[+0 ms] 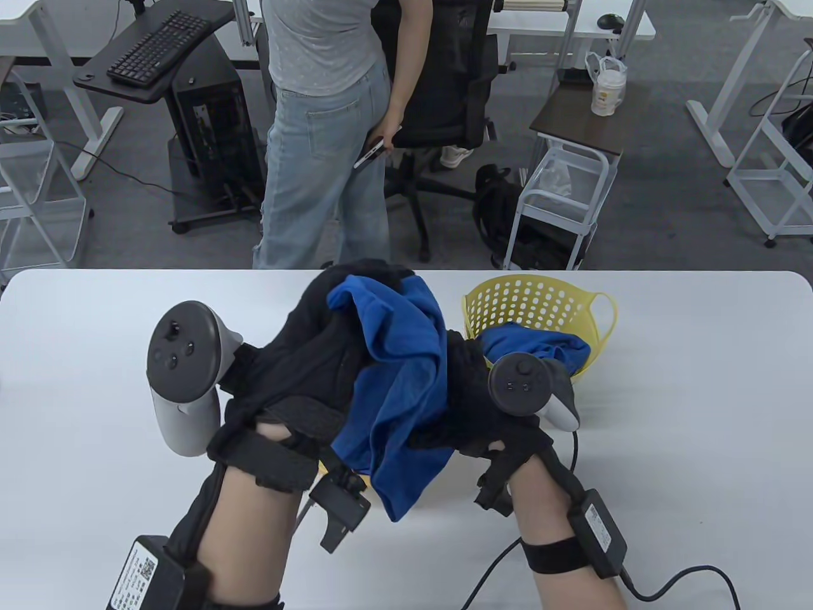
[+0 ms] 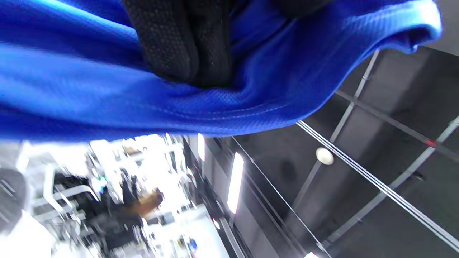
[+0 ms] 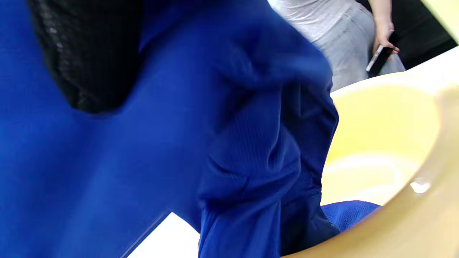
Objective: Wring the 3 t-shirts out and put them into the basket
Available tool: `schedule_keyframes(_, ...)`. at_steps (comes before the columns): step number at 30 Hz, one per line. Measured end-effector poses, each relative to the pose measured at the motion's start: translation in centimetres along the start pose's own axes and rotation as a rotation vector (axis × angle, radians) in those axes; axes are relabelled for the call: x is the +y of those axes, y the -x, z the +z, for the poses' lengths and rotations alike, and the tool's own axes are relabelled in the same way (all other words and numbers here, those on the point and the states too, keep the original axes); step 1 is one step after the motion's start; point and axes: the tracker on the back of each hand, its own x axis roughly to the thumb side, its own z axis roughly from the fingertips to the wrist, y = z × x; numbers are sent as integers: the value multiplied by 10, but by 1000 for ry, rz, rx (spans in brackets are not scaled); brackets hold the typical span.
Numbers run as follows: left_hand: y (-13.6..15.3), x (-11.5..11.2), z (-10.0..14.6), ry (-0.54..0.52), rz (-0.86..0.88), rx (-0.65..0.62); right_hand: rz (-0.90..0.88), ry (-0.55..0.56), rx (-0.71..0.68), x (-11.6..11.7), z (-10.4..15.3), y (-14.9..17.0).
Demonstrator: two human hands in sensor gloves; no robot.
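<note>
I hold a blue t-shirt (image 1: 406, 381) bunched up above the table, just left of the yellow perforated basket (image 1: 540, 305). My left hand (image 1: 330, 356) grips its left part, and the cloth drapes over the glove and hangs toward me. In the left wrist view the gloved fingers (image 2: 186, 43) dig into the blue t-shirt (image 2: 251, 100). My right hand (image 1: 467, 381) grips the right part, close to the basket's near rim. A gloved finger (image 3: 89, 64) presses into the blue t-shirt (image 3: 161, 150) beside the basket (image 3: 412, 222). A second blue t-shirt (image 1: 540, 346) lies crumpled inside the basket.
A person in jeans (image 1: 324, 159) with a phone stands just beyond the table's far edge (image 1: 190, 272). A black office chair (image 1: 444, 95) and a white cart (image 1: 559, 190) are behind. Black cables (image 1: 673, 578) trail from my right wrist near the front edge.
</note>
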Motion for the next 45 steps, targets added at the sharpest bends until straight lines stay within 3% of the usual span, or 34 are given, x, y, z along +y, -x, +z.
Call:
schedule_keyframes(2, -7, -16, 2, 68, 25, -20, -30, -12, -49, 14, -7, -6)
schedule_keyframes(3, -9, -23, 2, 73, 31, -23, -58, -71, -46, 23, -10, -11)
schedule_keyframes(6, -16, -24, 4, 79, 16, -28, -128, -55, -60, 38, -15, -18)
schedule_keyframes(8, -17, -5, 9, 31, -28, -37, -235, -6, -72, 39, -17, -16)
schedule_keyframes(10, -16, 19, 19, -76, -13, -43, -285, 26, 4, 30, -15, -7)
schedule_keyframes(12, -11, 51, 33, -199, -18, -23, -368, 128, 161, 12, -6, 11)
schedule_keyframes(13, -5, 69, 43, -263, -45, 15, -529, 256, 267, 0, 3, 25)
schedule_keyframes(14, 3, 84, 52, -324, -90, 80, -699, 361, 311, -10, 11, 36)
schedule_keyframes(16, 27, 107, 67, -418, -200, 210, -993, 410, 318, -24, 22, 48)
schedule_keyframes(18, 57, 120, 77, -446, -311, 329, -1132, 395, 303, -35, 33, 51)
schedule_keyframes(20, 83, 124, 82, -440, -371, 379, -1155, 487, 296, -42, 41, 50)
schedule_keyframes(23, 122, 110, 83, -487, -492, 396, -1171, 551, 279, -46, 46, 43)
schedule_keyframes(25, 142, 89, 75, -438, -576, 381, -1189, 532, 262, -45, 46, 35)
schedule_keyframes(28, 171, 37, 54, -127, -706, 430, -1169, 535, 231, -38, 45, 16)
schedule_keyframes(31, 202, -23, 35, 232, -1077, 579, -1227, 474, 115, -30, 43, -10)
schedule_keyframes(33, 226, -44, 25, 312, -1182, 643, -1281, 381, 36, -25, 44, -30)
schedule_keyframes(35, 239, -46, 21, 216, -1027, 529, -1320, 311, -10, -19, 45, -44)
schedule_keyframes(38, 252, -26, 21, -93, -630, 329, -1265, 332, -68, -15, 46, -55)
schedule_keyframes(41, 262, 0, 27, -150, -236, 280, -1262, 414, -103, -20, 48, -55)
schedule_keyframes(45, 254, 25, 37, -124, 144, 148, -936, 541, -21, -23, 44, -42)
